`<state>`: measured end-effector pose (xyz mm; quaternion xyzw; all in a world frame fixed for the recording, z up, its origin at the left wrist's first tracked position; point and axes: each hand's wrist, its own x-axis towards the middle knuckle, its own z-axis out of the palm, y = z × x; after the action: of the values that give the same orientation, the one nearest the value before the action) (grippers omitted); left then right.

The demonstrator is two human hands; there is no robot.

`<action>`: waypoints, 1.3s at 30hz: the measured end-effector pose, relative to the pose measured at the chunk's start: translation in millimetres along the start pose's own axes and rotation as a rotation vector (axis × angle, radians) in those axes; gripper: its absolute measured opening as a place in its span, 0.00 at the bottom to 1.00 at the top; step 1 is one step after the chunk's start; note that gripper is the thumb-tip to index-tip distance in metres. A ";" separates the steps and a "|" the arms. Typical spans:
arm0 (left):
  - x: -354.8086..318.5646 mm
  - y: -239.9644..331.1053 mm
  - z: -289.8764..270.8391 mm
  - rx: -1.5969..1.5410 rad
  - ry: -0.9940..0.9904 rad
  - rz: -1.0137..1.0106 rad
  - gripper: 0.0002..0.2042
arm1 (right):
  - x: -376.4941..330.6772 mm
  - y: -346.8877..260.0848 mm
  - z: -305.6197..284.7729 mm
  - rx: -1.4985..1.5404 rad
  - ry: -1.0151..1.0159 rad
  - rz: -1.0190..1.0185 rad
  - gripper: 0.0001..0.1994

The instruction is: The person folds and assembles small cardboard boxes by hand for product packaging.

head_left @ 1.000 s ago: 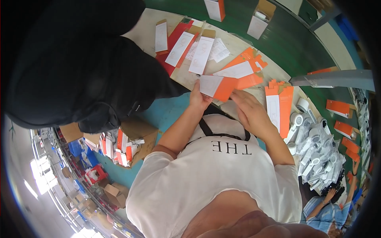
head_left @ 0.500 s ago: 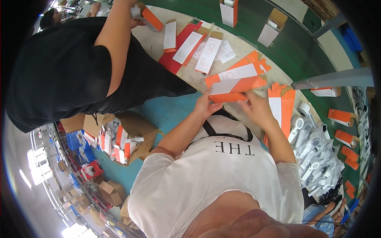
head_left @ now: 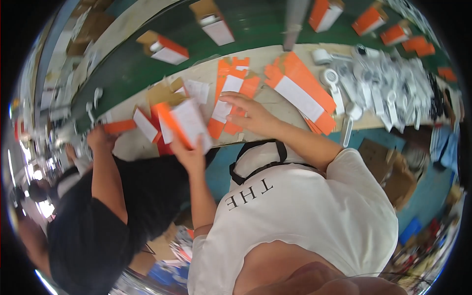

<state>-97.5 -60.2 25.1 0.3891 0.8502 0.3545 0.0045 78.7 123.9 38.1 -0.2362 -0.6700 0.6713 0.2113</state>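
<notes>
My left hand (head_left: pixel 191 156) is closed around the lower end of an orange-and-white folded carton (head_left: pixel 184 123), fingers wrapped on the bottom edge, carton lifted just above the near edge of the beige workbench (head_left: pixel 268 105). My right hand (head_left: pixel 248 115) lies flat and mostly open, fingers spread, palm down on a flat orange carton blank (head_left: pixel 227 96) on the bench; it presses rather than grips, nothing pinched that I can see. The held carton looks like thin printed card: I judge it light, stiff along its panels but easy to crease or crush at the folds, a bit slick on the printed white face. Best hold is at the short end or along a folded edge, thumb on one face and fingers on the other, not squeezing the middle. Its long axis runs from my hand up and slightly left, away from me toward the bench, white face turned up and right, orange side panel on the left. The flat blank under the right hand has its long axis running roughly away from me, tilted a little right at the top. More blanks (head_left: pixel 300 93) lie to the right, white plastic parts (head_left: pixel 378 83) beyond. A co-worker's hand (head_left: pixel 101 137), black sleeve, sits to my left at the bench edge by another orange piece (head_left: pixel 118 127).
</notes>
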 end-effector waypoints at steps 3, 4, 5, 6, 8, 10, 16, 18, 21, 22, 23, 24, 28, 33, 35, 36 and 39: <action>63.8 -76.1 -14.1 -0.337 0.106 -0.187 0.31 | -20.8 52.7 -42.2 -0.805 0.236 0.055 0.29; 81.8 -90.3 -19.2 -0.468 0.067 -0.298 0.29 | -32.3 67.4 -57.7 -1.039 0.340 0.199 0.31; 97.2 -108.9 -21.6 -0.508 0.052 -0.318 0.29 | -44.7 89.3 -70.1 -1.118 0.417 0.215 0.32; 107.7 -147.1 -25.7 -0.503 0.047 -0.312 0.29 | -54.5 104.7 -76.8 -1.195 0.489 0.221 0.32; 123.6 -217.9 -29.3 0.185 0.075 -0.120 0.29 | -63.4 109.4 -80.8 -1.277 0.446 0.163 0.31; 123.7 -114.1 -9.6 0.455 0.171 0.044 0.28 | -77.6 116.6 -83.6 -1.371 0.417 0.169 0.31; 77.8 18.1 71.6 -0.340 -0.299 -0.036 0.21 | -83.6 56.3 -82.0 -1.324 0.434 0.094 0.26; 59.1 79.5 91.5 -0.679 -0.543 0.036 0.29 | -88.0 16.4 -80.5 -0.931 0.605 -0.094 0.19; 38.8 133.7 98.7 -0.929 -0.646 0.023 0.29 | -96.5 -7.5 -68.9 0.009 0.572 0.175 0.14; 34.1 141.8 97.1 -1.068 -0.818 -0.132 0.28 | -92.9 -6.1 -71.6 0.211 0.399 0.136 0.16; 29.2 146.3 95.2 -1.010 -0.866 -0.250 0.22 | -87.4 -7.3 -69.0 0.207 0.380 0.131 0.16; 28.4 150.7 86.4 -1.012 -0.850 -0.253 0.22 | -81.0 -10.0 -62.6 0.184 0.456 0.103 0.18; 16.3 153.7 63.5 -0.674 -0.763 0.210 0.17 | -61.4 -19.0 -50.9 0.216 0.448 0.111 0.23; 5.2 152.5 51.8 -0.904 -0.627 -0.034 0.20 | -50.8 -14.4 -27.6 0.230 0.349 0.040 0.27; 4.5 150.1 50.0 -0.857 -0.547 0.056 0.20 | -49.2 -8.9 -28.6 0.249 0.272 0.133 0.30; 4.6 147.6 49.5 -0.804 -0.487 0.153 0.20 | -48.1 -12.9 -24.8 0.210 0.266 0.058 0.27; 7.8 138.4 39.3 -0.833 -0.374 -0.301 0.25 | -52.6 -15.5 -21.1 0.172 0.194 0.030 0.19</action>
<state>-0.6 30.3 81.7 0.2839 0.6673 0.5845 0.3641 132.9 109.5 55.6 -0.2911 -0.5826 0.7034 0.2846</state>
